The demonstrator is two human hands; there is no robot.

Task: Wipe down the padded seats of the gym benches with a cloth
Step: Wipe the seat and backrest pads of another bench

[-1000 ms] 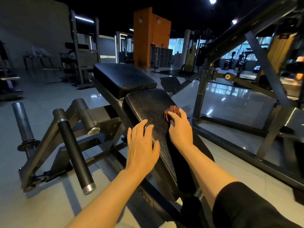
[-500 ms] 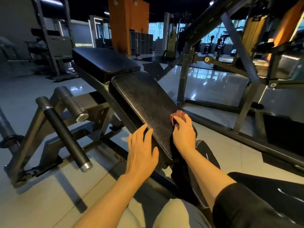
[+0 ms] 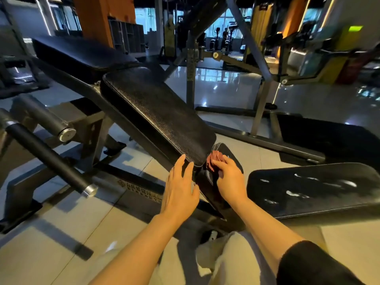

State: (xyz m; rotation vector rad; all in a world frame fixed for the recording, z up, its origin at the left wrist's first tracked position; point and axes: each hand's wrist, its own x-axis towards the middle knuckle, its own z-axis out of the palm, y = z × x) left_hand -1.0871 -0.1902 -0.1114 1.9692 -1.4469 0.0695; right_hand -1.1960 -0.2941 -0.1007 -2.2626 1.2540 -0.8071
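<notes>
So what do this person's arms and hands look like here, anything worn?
Both forearms are bare. The left hand and right hand wear no gloves, and no rings or watch are visible. A black sleeve covers the right upper arm, ending about the elbow. No sleeve shows on the left arm within the frame. Light grey trousers show below.

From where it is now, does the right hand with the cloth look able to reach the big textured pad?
Probably yes: the right hand holds the cloth beside the textured pad, nothing between them.
</notes>
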